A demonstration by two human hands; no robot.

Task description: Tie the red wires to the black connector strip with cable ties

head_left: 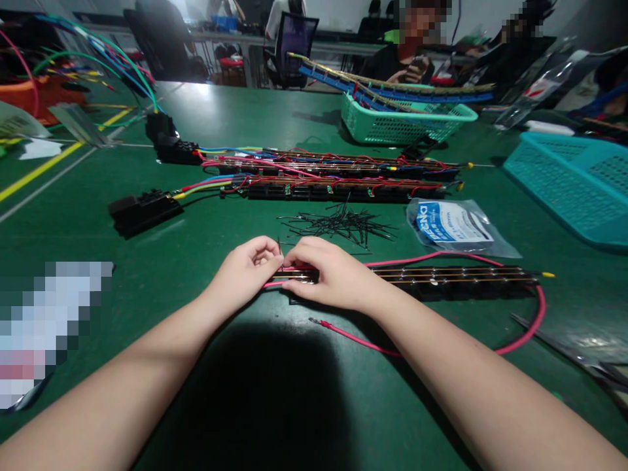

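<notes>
Red cable runs along a black strip lying flat on the green table, with the strip's near end directly under the person's two hands and the rest reaching out to the right of them. The step in hand seems to be securing the cable to the strip with a thin black tie, which stands up between the fingertips. The left hand is closed to a narrow pinch, apparently on that tie; the right hand arches over the strip, thumb on the near side and fingers on the far side, though whether it grips firmly cannot be told. The next move probably calls for a fine pinch from one hand while the other steadies the strip. Both forearms angle inward from the lower corners, wrists low, fingertips nearly meeting. Just beyond the hands lies a loose pile of black ties.
</notes>
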